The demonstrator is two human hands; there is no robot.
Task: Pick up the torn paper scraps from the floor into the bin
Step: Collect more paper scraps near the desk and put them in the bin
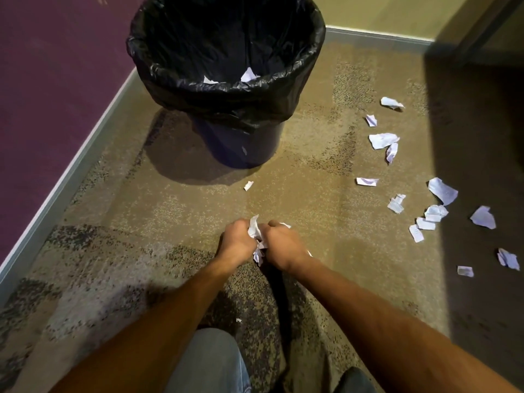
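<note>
- Between both fists, a wad (pixel 257 239) of torn paper is squeezed: the left hand (pixel 237 241) and right hand (pixel 279 245) are curled round it, knuckles almost touching, low over the carpet (pixel 312 171).
- Straight ahead of the hands and well apart from them stands the bin (pixel 226 80), black liner folded over its rim, mouth open, a few white pieces already inside; both hands look about equally near it.
- Just beyond the hands, toward the bin, lies one small scrap (pixel 248 185).
- Off to the right of the right hand, loose scraps (pixel 425 217) are strewn in a band running away from the person, nearer that hand than the left.
- Judged from this, the wad goes forward into the bin first; much paper is left.
</note>
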